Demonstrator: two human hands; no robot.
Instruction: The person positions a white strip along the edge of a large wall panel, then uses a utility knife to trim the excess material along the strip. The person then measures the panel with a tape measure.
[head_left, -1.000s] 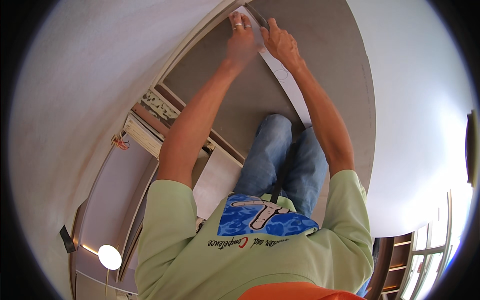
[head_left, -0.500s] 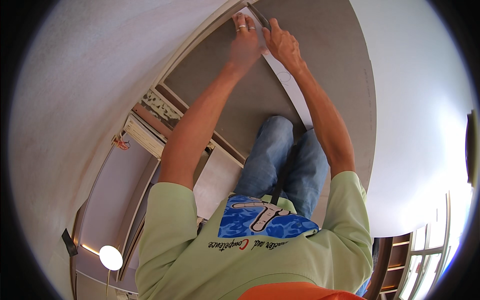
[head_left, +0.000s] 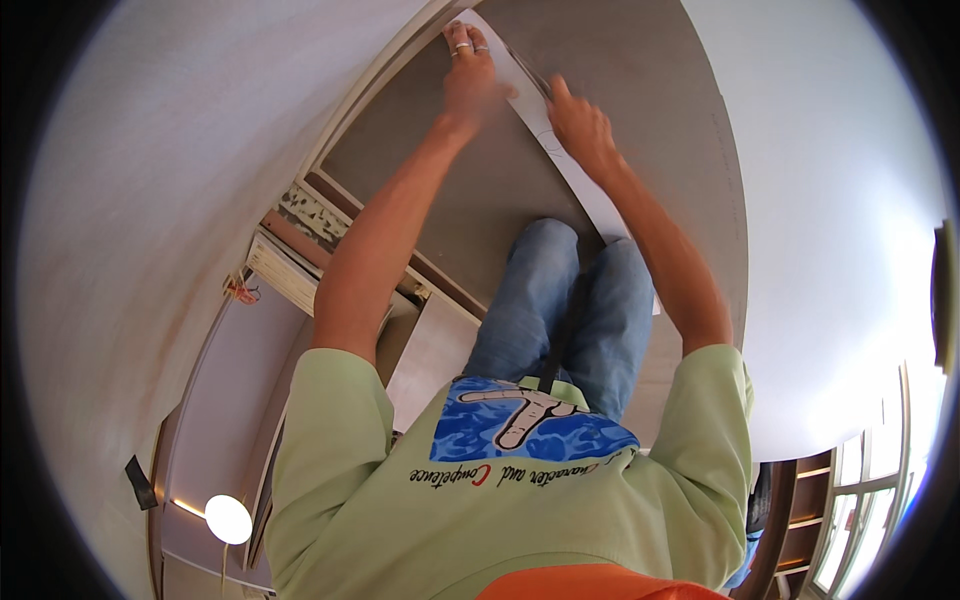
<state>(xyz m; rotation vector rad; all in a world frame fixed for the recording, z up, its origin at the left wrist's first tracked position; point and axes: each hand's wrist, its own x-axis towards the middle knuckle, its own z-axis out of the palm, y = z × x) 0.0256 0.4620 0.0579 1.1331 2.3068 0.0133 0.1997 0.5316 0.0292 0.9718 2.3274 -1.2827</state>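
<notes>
Between both hands: long white strip [head_left: 590, 190], thin, flat, smooth, lying on grey matte panel [head_left: 480, 190] and running back toward jeans [head_left: 560, 310]. Left hand [head_left: 468, 80], 2 rings, fingers spread flat, pressing far end of strip, not gripping. Right hand [head_left: 580, 125] just beside it, palm down on strip edge; grip underneath hidden, can't tell. Risk imo: strip looks slick and bendy, so uneven pressure could let it skew or kink. Pale wall [head_left: 180, 180] left of left hand, ragged joint [head_left: 315, 215] nearer elbow.
</notes>
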